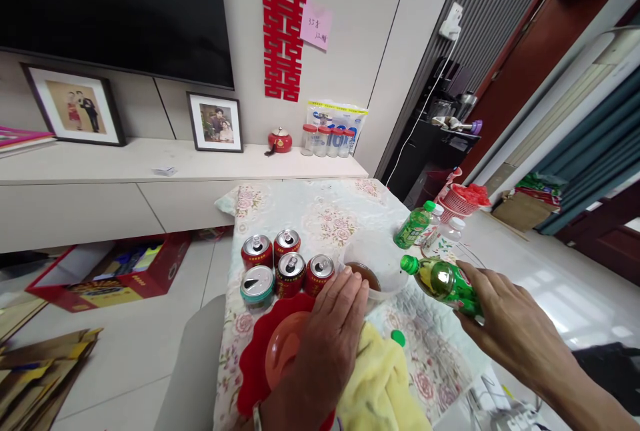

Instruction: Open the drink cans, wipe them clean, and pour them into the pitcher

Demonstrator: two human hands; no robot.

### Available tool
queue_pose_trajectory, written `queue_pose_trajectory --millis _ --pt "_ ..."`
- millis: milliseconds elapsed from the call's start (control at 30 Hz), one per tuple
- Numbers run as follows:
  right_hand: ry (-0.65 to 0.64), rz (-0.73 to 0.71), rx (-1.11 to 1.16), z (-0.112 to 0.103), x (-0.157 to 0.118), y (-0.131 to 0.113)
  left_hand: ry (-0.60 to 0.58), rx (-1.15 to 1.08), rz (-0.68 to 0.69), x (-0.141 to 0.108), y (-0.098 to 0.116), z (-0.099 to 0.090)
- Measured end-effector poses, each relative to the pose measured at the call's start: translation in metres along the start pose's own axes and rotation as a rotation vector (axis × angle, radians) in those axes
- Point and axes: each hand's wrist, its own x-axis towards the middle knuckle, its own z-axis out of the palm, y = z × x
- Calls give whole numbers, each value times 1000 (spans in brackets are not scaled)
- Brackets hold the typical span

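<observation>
My right hand is wrapped round a green drink bottle, tilted almost level with its uncapped mouth at the right rim of a translucent plastic tub. Brown liquid lies in the tub; no stream from the bottle can be made out. My left hand lies with straight fingers together against the tub's near left rim, its thumb hidden. Beneath that hand are a red scalloped tray and an orange dish. A yellow cloth and a green cap lie close by.
Several opened cans stand left of the tub. Behind the tilted bottle are an upright green bottle and clear bottles. The floral tablecloth reaches the white cabinet. A red box sits on the floor.
</observation>
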Motion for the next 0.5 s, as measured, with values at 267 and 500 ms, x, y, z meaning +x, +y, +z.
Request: queue_pose_trajectory --millis 267,500 --pt "-6 -48 -50 -2 5 3 -33 10 1 -1 1 0" --pt "-1 -50 -87 -5 8 5 -24 4 -10 -3 1 -1"
